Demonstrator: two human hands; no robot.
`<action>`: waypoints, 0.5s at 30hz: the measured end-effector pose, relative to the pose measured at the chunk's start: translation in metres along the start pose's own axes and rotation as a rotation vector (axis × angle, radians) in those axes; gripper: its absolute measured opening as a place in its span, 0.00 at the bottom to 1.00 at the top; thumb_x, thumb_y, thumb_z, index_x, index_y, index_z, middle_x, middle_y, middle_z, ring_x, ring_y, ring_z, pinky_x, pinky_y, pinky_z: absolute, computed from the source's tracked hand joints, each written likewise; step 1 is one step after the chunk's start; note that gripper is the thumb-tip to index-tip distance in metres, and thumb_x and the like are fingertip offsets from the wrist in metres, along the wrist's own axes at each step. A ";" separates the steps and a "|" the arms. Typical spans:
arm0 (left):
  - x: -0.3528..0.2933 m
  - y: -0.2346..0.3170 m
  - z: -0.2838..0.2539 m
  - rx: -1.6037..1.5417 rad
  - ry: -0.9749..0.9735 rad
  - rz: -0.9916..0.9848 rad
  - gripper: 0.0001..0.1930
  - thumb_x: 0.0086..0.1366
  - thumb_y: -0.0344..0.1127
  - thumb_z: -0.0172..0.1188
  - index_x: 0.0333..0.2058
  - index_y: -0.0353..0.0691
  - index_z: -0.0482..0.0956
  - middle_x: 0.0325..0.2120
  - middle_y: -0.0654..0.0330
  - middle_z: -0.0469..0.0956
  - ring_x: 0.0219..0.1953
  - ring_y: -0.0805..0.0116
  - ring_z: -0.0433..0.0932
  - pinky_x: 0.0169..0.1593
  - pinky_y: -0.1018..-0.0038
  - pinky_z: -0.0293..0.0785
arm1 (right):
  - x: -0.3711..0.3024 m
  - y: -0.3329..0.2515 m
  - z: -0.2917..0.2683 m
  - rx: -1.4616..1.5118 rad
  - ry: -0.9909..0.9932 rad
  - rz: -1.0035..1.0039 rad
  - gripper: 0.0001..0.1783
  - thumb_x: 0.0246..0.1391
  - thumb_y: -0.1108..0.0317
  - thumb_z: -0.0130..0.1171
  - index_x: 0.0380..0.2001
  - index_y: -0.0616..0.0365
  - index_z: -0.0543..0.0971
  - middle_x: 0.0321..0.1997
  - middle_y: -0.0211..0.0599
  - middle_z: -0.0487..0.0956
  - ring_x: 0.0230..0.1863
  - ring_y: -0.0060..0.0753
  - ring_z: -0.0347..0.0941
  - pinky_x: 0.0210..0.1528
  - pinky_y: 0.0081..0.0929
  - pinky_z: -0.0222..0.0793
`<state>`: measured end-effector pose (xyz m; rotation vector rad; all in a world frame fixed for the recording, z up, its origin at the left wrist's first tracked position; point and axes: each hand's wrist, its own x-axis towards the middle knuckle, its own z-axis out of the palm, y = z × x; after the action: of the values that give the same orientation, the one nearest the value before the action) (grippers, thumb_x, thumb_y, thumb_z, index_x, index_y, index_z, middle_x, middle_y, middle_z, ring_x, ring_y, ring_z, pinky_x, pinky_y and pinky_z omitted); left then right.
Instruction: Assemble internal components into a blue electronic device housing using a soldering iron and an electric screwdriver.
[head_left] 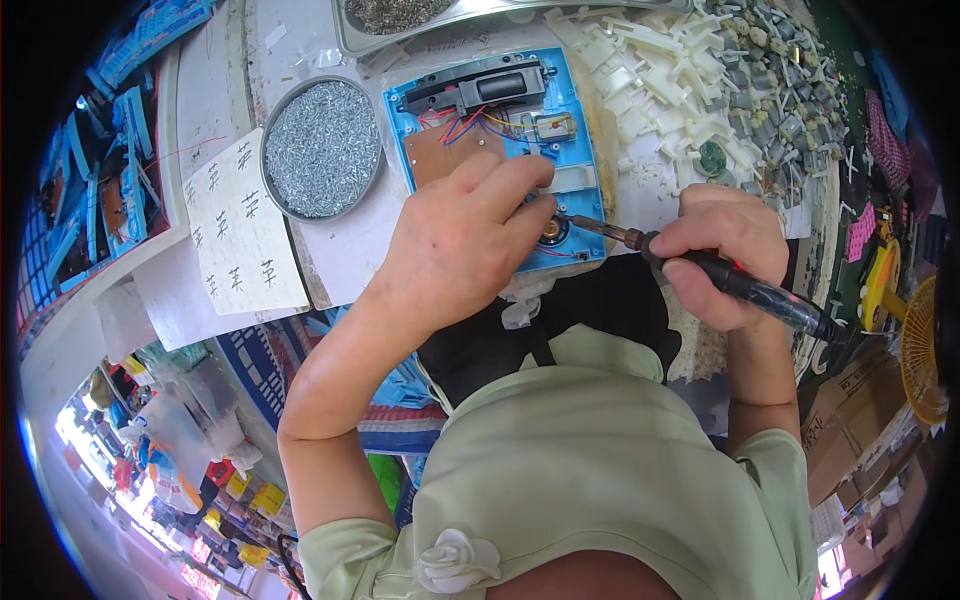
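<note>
Black plastic forms the handle of a soldering iron [738, 284], which the right hand [735, 235] grips like a pen, thumb and fingers closed around it. Its metal tip points left, close to a dark round part [552, 231] with a gold-coloured centre; whether the two touch, I cannot tell. The left hand [450, 235] lies palm down with its fingers bent and partly closed; what, if anything, the fingertips pinch is hidden. Beneath that hand is a blue casing [570, 98], lying open on the bench in front of the person, with the round part near its lower right corner. Also inside sit a brown board [445, 155], partly covered by the left hand, a long black part [490, 92] along the far edge, a small motor [552, 127], a white block [572, 179] and thin coloured wires [463, 125].

Left of the casing stands a round dish [265, 160] of small silvery screws [322, 148], overlapping a sheet of handwritten paper [245, 228]. To the right, white plastic pieces [650, 70] are heaped beside grey cylindrical parts [765, 110]. More blue casings [133, 150] fill the far left, and a yellow fan [920, 350] shows at the right.
</note>
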<state>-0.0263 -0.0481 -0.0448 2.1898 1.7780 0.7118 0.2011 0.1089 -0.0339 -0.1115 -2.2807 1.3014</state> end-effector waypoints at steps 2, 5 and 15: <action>-0.001 0.001 0.001 0.014 0.016 0.008 0.17 0.47 0.25 0.70 0.39 0.40 0.84 0.42 0.60 0.79 0.37 0.60 0.79 0.36 0.67 0.78 | 0.001 0.001 0.002 0.003 0.003 -0.011 0.08 0.48 0.72 0.68 0.34 0.59 0.82 0.23 0.34 0.80 0.18 0.34 0.70 0.22 0.29 0.63; -0.001 0.001 0.001 0.017 0.025 0.014 0.17 0.46 0.25 0.70 0.39 0.40 0.84 0.42 0.60 0.79 0.36 0.61 0.79 0.35 0.67 0.77 | 0.002 0.001 0.003 -0.009 -0.007 -0.016 0.08 0.47 0.72 0.68 0.33 0.59 0.82 0.23 0.34 0.80 0.19 0.35 0.70 0.22 0.29 0.63; 0.000 0.002 0.001 0.021 0.022 0.020 0.18 0.45 0.25 0.70 0.38 0.39 0.84 0.42 0.61 0.78 0.35 0.62 0.78 0.35 0.68 0.77 | 0.002 0.000 0.002 -0.019 -0.005 0.003 0.08 0.48 0.71 0.67 0.33 0.60 0.82 0.22 0.34 0.77 0.18 0.34 0.68 0.22 0.30 0.61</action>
<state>-0.0245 -0.0485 -0.0449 2.2254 1.7841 0.7269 0.1982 0.1080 -0.0334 -0.1179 -2.2983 1.2833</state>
